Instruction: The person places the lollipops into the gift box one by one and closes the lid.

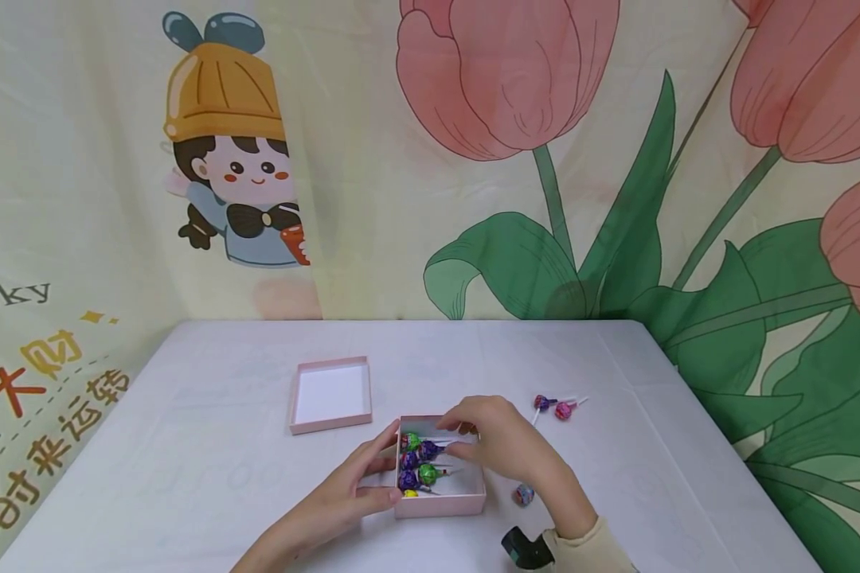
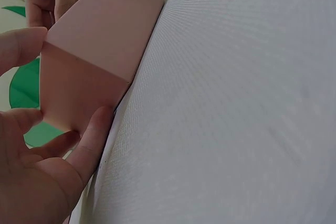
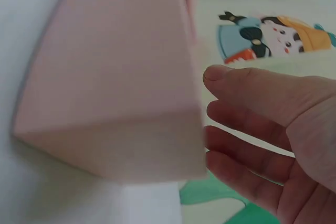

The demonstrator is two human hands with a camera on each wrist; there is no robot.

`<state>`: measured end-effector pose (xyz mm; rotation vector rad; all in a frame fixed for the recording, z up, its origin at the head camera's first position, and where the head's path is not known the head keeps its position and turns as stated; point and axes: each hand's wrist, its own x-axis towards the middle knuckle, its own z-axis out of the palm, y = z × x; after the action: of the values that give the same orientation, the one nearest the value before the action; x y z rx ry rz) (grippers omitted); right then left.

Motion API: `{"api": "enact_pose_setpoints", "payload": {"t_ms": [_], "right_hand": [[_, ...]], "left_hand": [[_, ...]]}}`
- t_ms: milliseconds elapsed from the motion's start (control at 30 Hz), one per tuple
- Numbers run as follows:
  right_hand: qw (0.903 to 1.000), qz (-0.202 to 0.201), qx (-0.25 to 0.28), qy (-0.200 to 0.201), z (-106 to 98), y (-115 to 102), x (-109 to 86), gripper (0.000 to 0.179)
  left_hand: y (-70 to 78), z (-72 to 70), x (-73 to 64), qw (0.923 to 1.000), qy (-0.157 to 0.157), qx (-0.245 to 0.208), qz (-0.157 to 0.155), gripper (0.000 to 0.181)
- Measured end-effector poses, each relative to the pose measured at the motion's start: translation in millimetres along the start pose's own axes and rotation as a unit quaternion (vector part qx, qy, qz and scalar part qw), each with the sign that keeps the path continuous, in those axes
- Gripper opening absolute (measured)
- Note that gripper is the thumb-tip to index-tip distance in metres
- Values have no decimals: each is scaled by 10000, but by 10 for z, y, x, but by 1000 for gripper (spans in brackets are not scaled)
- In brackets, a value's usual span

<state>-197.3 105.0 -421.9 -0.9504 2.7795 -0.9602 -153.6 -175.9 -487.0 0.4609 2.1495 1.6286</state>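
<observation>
A pink box (image 1: 440,507) stands on the table, with several wrapped lollipops inside, among them a green lollipop (image 1: 427,475) and a purple lollipop (image 1: 408,480). My left hand (image 1: 347,481) touches the box's left end with spread fingers, thumb by the front corner. In the left wrist view, fingertips (image 2: 100,116) rest on the pink side wall. My right hand (image 1: 498,436) is over the right part of the box, its thumb and fingers apart. Nothing shows between them in the right wrist view, where the hand (image 3: 262,135) is beside the wall.
A shallow pink lid (image 1: 330,427) lies with its white inside up, behind and left of the box. Right of the box lie a dark lollipop (image 1: 541,403), a pink lollipop (image 1: 563,411) and, nearer, a blue-and-red lollipop (image 1: 524,495). A printed cloth (image 1: 358,159) hangs behind the table.
</observation>
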Motion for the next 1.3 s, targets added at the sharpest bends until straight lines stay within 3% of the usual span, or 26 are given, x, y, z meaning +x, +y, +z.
{"api": "enact_pose_setpoints", "payload": {"t_ms": [267, 533, 800, 1300], "right_hand": [[9968, 42, -357, 708, -309, 231, -100, 28], [9929, 729, -361, 866, -471, 440, -215, 31], [9919, 1120, -24, 595, -483, 665, -304, 30], [9967, 760, -104, -279, -464, 877, -295, 29]], "left_hand": [[-7, -8, -7, 10000, 28, -5, -24, 87], [-19, -22, -19, 10000, 12, 17, 26, 87], [-24, -24, -6, 9999, -107, -39, 87, 87], [-4, -19, -9, 9999, -86, -42, 70, 87]]}}
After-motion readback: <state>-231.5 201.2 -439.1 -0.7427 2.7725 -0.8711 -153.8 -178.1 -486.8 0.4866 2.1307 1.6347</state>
